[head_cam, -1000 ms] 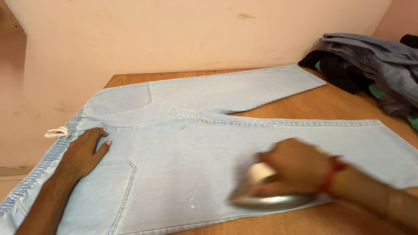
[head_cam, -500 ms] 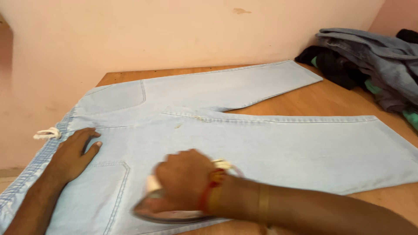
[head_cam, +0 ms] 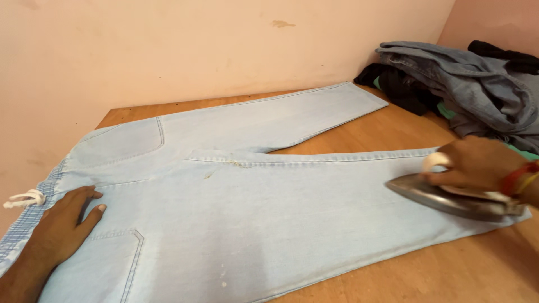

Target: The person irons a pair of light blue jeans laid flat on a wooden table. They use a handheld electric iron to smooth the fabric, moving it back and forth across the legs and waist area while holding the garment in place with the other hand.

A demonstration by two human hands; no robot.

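A pair of light blue jeans (head_cam: 269,191) lies flat on a wooden table (head_cam: 393,129), waistband at the left, legs running right. My left hand (head_cam: 62,221) rests flat on the seat area beside the back pocket, fingers apart, near a white drawstring (head_cam: 25,199). My right hand (head_cam: 480,165) grips the handle of a metal clothes iron (head_cam: 455,199), which sits on the lower end of the near trouser leg at the right. A red and yellow thread band circles my right wrist.
A heap of grey-blue, black and green clothes (head_cam: 466,78) is piled in the far right corner of the table. A pink wall (head_cam: 196,45) runs behind the table. Bare wood shows between the two trouser legs and along the near edge.
My right hand slid the iron left toward the back pocket, then swept it right along the near leg to its lower end. My left hand stayed pressed near the waistband.
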